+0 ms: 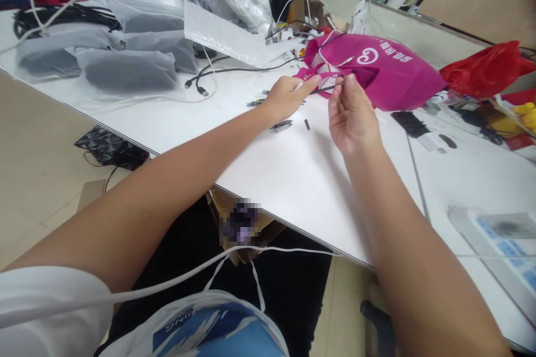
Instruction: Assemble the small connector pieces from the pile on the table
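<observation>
Worktop: white, cluttered, filling mid-frame.
Magenta bag: upper right, behind both hands.
Left hand: fingers pinched on thin black cable.
Right hand: fingers closed on cable's other end; best kept taut, pinched near tips.

Bright, even light; soft shadows; warped edges

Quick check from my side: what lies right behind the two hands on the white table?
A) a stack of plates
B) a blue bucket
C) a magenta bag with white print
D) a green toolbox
C: the magenta bag lies just beyond the left hand and right hand, which pinch a thin dark cable.
</observation>
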`<control>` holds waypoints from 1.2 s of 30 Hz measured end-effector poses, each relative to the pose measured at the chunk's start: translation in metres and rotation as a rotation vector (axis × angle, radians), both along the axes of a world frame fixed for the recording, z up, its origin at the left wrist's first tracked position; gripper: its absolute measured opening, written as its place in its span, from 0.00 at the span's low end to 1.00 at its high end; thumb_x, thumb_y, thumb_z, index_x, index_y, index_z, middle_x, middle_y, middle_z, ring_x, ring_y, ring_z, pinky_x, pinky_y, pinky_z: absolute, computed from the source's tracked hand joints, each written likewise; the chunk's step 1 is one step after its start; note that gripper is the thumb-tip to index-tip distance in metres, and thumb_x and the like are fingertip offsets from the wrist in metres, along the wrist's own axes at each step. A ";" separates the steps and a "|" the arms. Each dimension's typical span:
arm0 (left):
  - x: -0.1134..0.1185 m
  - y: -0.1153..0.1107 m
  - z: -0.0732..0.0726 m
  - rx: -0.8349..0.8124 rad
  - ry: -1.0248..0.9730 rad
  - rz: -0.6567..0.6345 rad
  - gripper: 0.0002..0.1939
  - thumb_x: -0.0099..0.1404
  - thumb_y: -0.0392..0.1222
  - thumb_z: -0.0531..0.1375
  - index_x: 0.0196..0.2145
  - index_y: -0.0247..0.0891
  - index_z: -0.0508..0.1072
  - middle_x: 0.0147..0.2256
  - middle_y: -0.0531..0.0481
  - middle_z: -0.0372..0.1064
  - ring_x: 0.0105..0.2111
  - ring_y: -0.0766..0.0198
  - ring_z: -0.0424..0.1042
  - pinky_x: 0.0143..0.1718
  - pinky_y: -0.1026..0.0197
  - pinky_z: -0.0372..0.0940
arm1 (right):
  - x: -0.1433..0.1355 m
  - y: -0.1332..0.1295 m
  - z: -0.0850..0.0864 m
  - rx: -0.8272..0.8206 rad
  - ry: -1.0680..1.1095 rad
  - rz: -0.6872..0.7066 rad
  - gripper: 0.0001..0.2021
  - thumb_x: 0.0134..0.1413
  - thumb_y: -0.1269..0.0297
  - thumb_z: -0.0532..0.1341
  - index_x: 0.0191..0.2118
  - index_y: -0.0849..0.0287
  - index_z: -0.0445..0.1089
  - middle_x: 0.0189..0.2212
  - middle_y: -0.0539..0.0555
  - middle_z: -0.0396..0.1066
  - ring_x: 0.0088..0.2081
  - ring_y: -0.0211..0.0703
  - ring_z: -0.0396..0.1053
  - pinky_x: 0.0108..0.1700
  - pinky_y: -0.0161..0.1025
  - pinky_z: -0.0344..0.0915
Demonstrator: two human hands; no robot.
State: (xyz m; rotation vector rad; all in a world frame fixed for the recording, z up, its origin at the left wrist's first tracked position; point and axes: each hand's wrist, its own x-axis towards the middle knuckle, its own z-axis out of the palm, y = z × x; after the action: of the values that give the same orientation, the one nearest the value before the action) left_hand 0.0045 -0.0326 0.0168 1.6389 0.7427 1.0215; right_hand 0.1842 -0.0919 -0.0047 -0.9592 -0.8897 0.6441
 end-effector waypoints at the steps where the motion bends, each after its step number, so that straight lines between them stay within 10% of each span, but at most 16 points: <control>1: 0.000 -0.001 0.000 0.013 -0.001 -0.005 0.36 0.85 0.56 0.64 0.22 0.44 0.55 0.21 0.57 0.52 0.25 0.66 0.50 0.30 0.55 0.46 | -0.001 0.000 0.000 -0.002 -0.011 0.003 0.14 0.67 0.48 0.78 0.44 0.50 0.81 0.53 0.56 0.84 0.69 0.59 0.81 0.62 0.55 0.89; 14: -0.002 -0.012 0.006 -0.070 0.014 -0.263 0.36 0.90 0.60 0.50 0.23 0.41 0.60 0.21 0.59 0.47 0.24 0.72 0.45 0.30 0.57 0.43 | 0.030 0.000 0.003 0.027 -0.099 -0.172 0.16 0.67 0.40 0.75 0.44 0.46 0.81 0.52 0.59 0.84 0.61 0.58 0.83 0.66 0.60 0.86; 20: -0.004 -0.013 0.004 -0.054 0.025 -0.367 0.33 0.89 0.59 0.51 0.26 0.42 0.62 0.21 0.59 0.51 0.25 0.73 0.47 0.32 0.59 0.48 | 0.036 -0.001 0.007 0.065 -0.192 -0.123 0.19 0.67 0.36 0.74 0.42 0.45 0.80 0.47 0.58 0.83 0.60 0.58 0.84 0.51 0.56 0.91; 36: 0.003 -0.029 0.004 -0.096 -0.054 -0.414 0.21 0.90 0.46 0.56 0.35 0.40 0.68 0.25 0.59 0.59 0.19 0.72 0.54 0.23 0.64 0.49 | -0.030 -0.029 0.023 -0.145 -0.127 -0.011 0.21 0.54 0.40 0.84 0.34 0.46 0.79 0.43 0.52 0.83 0.42 0.47 0.79 0.43 0.47 0.80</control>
State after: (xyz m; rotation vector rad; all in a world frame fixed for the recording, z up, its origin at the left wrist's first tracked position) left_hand 0.0075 -0.0618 0.0210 1.5888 0.3855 0.7189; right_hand 0.1547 -0.1211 0.0181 -1.1449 -0.9587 0.6501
